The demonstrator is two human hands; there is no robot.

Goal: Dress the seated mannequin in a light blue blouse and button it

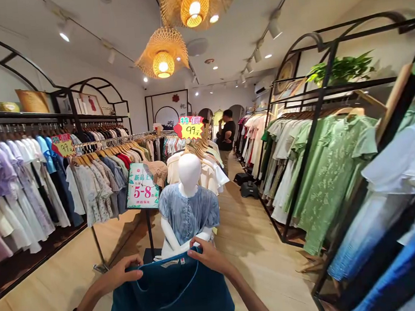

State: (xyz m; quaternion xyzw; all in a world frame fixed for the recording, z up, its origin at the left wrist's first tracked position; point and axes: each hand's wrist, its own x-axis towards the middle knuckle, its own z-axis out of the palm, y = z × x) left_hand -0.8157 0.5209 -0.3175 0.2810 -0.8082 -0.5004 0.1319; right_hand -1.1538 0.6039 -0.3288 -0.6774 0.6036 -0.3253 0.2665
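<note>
A dark teal garment (pixel 172 302) hangs between my two hands, its neckline spread and a small label showing inside the back edge. My left hand (pixel 125 271) pinches the neckline at one side, thumb on the near face. On the other side my right hand (pixel 206 255) grips the edge between thumb and fingers. Just beyond the garment stands a white mannequin (pixel 190 173) in a grey-blue short-sleeved blouse (pixel 188 212), its arms folded in front. The lower part of the teal garment runs out of view.
A sale sign (pixel 141 185) on a stand is left of the mannequin. Clothes racks line both sides, with green dresses (pixel 329 170) at right. Black items (pixel 249 189) lie on the wooden floor (pixel 259 266). A person (pixel 227 130) stands farther back in the aisle.
</note>
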